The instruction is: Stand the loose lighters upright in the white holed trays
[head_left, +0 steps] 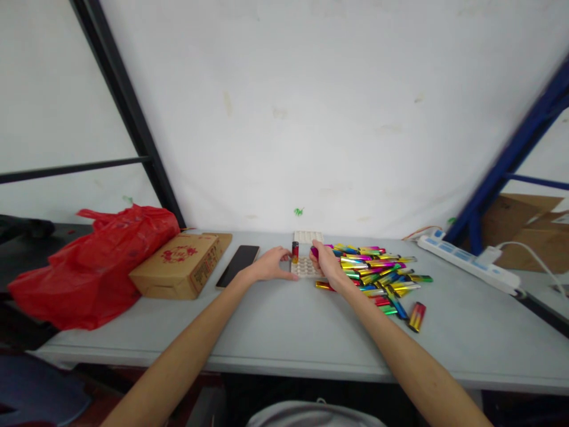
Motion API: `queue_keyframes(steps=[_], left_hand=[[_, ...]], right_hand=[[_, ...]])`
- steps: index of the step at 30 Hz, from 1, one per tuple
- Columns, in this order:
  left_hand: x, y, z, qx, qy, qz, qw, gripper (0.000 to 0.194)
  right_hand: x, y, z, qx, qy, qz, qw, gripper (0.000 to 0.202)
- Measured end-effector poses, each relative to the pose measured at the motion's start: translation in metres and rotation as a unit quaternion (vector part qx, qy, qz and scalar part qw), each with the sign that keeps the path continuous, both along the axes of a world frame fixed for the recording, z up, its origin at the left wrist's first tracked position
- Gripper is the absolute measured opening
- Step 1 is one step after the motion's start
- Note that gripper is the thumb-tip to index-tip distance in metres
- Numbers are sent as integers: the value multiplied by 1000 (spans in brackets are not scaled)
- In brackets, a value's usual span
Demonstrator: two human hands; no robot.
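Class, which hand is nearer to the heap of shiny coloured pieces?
Right. The right hand is at the left edge of the heap; the left hand is farther left, beside the pale tray.

A: Left to right on the table (275,332), what do I have?
B: I read bag (95,273), carton (171,270), device (239,265), tray (306,270), loose pieces (377,267), power strip (466,264).
A: Tray surroundings?
B: Left hand (269,265) at its left, right hand (328,262) at its right. One upright piece (295,253) at its left rear. I see a second tray (308,236) behind, by the wall (306,118).
A: Pieces?
B: Spread right of the tray, partly behind my view of the right forearm (377,326). One (416,317) lies at their front right edge.
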State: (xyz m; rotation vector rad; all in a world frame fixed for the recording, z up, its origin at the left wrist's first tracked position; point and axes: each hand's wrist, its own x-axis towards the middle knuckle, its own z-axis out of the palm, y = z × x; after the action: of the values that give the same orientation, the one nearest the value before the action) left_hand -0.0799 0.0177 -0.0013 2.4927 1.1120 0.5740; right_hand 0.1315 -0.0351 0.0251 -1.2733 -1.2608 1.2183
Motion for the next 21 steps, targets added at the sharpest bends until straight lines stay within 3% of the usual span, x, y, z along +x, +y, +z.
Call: queue_keyframes(steps=[9,16,21], left_hand=[[0,0,1,2,12,7,1000,76],[-1,-1,1,9,13,0,1000,77],[0,1,0,11,17,4,1000,78]], right_hand=[[7,-2,-5,55,-61,10,997,44],[4,-7,-3,61,-63,12,996,55],[4,-7,-6,71,-77,22,994,48]])
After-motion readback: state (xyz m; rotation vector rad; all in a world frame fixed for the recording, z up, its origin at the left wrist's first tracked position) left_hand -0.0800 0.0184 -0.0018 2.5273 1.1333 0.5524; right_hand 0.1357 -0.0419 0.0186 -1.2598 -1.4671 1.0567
